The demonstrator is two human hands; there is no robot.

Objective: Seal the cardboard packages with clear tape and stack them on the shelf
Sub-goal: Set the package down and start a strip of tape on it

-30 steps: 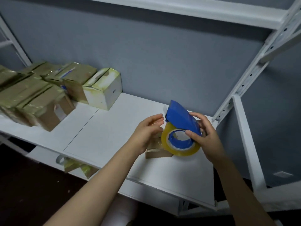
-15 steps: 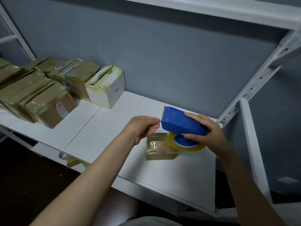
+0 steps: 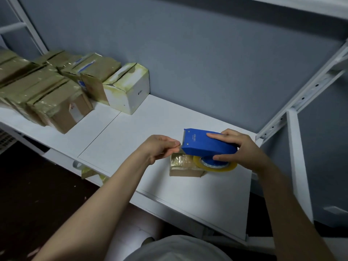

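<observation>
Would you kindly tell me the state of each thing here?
tape dispenser, held over small package.
small package, flat on shelf, top taped.
left hand, pinching tape end at blade.
right hand, gripping tape dispenser.
stacked packages, taped shut.

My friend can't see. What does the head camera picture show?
A right hand holds a blue plastic tape dispenser over a small brown cardboard box on a white shelf; the left hand pinches the clear tape end. Taped cardboard boxes sit further left.
</observation>
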